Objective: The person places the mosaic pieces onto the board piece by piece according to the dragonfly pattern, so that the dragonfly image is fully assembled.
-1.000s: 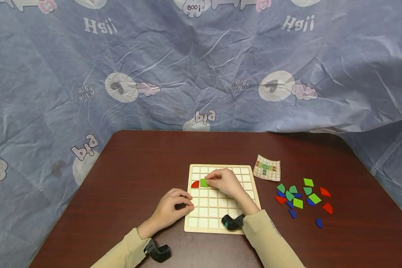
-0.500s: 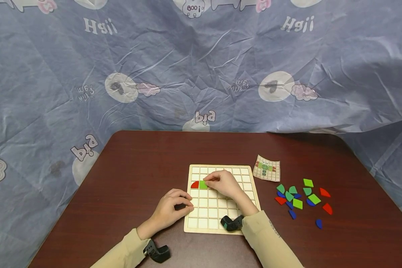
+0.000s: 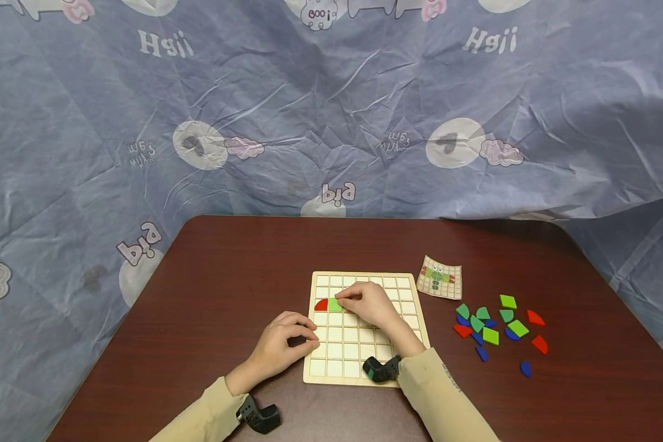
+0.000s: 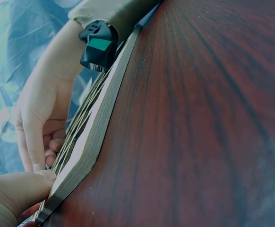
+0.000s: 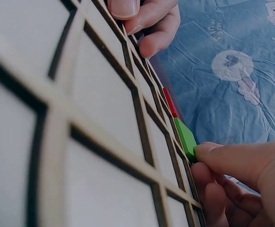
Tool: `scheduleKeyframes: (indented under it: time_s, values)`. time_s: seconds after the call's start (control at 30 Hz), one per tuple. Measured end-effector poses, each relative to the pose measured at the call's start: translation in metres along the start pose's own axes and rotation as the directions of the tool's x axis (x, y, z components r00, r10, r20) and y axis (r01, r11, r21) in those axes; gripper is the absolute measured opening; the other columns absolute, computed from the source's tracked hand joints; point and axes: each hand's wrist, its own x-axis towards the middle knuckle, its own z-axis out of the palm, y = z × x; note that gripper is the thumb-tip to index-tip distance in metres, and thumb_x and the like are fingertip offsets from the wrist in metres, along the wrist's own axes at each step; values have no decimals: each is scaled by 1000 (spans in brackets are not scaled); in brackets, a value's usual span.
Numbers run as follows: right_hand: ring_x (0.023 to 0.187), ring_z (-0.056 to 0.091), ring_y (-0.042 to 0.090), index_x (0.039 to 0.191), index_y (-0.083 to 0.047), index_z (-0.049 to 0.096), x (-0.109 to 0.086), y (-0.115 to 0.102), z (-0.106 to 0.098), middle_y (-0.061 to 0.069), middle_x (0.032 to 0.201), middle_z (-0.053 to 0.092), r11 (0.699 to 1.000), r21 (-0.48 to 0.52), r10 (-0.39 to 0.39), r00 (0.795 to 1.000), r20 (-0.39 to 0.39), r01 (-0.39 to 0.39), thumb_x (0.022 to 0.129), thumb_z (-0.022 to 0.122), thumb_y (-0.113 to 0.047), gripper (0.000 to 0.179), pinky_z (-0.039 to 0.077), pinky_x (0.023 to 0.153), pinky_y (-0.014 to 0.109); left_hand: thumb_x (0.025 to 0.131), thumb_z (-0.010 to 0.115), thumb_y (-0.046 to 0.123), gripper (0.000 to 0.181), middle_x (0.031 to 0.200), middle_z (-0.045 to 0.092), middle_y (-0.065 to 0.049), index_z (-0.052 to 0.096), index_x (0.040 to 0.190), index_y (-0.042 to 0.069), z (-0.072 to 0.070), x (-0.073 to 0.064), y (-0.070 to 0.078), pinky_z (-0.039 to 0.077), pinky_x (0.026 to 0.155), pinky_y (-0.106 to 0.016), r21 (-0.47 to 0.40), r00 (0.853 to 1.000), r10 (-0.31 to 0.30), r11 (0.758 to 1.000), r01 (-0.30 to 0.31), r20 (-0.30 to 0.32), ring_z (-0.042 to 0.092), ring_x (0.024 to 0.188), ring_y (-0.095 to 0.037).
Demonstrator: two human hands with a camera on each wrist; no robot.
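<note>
A pale wooden grid board (image 3: 334, 368) lies on the table. My left hand (image 3: 280, 344) rests its thumb and fingertips against the board's left edge; in the left wrist view the thumb (image 4: 31, 187) touches that edge. My right hand (image 3: 371, 305) reaches over the board and pinches a green square tile (image 3: 334, 304) by its right side. In the right wrist view the green tile (image 5: 185, 141) stands slightly above the grid lines, fingertips at its edge. Directly left of it, a red quarter-circle piece (image 3: 321, 305) sits in a cell at the board's left side.
A pattern card (image 3: 441, 278) with a coloured figure lies at the board's upper right. Farther right, loose green squares (image 3: 490, 336), teal pieces (image 3: 477, 323), red pieces (image 3: 539, 344) and blue pieces (image 3: 525, 369) are scattered on the dark table (image 3: 243, 258). A blue printed cloth (image 3: 287, 92) hangs behind.
The green square has come down and slightly left, now lying against the red piece in the same row. My right hand moved slightly with it; my left hand stayed at the board's edge.
</note>
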Motion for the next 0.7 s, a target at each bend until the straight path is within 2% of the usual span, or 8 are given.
scheduleKeyframes:
  time_s: [0.47,0.7]
  values:
    - [81,62,11,90,-20,77,-1,1,-1,-5,91,69,1000,11,-16,1000,-7,17,84,72,-18,8,50,74,34,84,72,27,10,99,64,7,74,81,18,-1,-1,0,47,81,-34,-4,1000,-7,1000,7,1,54,99,-13]
    - [78,63,9,97,-16,76,-4,1,-21,-4,94,70,998,56,-21,1000,18,20,85,70,-20,14,50,70,31,84,72,27,9,99,64,7,74,82,18,0,0,0,46,82,-34,-3,1000,-4,1000,4,3,54,99,-14]
